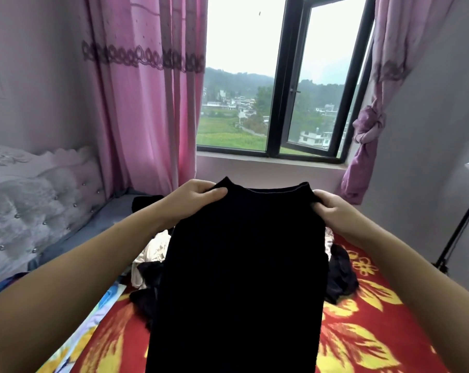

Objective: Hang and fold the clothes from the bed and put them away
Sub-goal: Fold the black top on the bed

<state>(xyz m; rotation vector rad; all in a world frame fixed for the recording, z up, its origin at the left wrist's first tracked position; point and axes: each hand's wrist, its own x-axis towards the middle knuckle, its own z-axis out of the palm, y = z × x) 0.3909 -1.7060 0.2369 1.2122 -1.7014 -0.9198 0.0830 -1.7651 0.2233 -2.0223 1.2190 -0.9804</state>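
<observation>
Pink curtains (147, 103) frame a dark-framed window (287, 84) at the far side of a bedroom, and before it a black garment (241, 265) hangs upright above the bed, held by its top edge. At the left corner of that edge the left hand (195, 197) pinches the fabric, thumb lying on the cloth; at the right corner the right hand (333, 208) grips it with fingers curled round the hem. Under and behind the garment lies a heap of clothes (152, 259), dark and cream pieces mixed, on a red bedspread (362, 332) with yellow flowers. A grey tufted headboard (34, 211) stands at the left, and a knotted purple curtain (368, 125) hangs at the right.
</observation>
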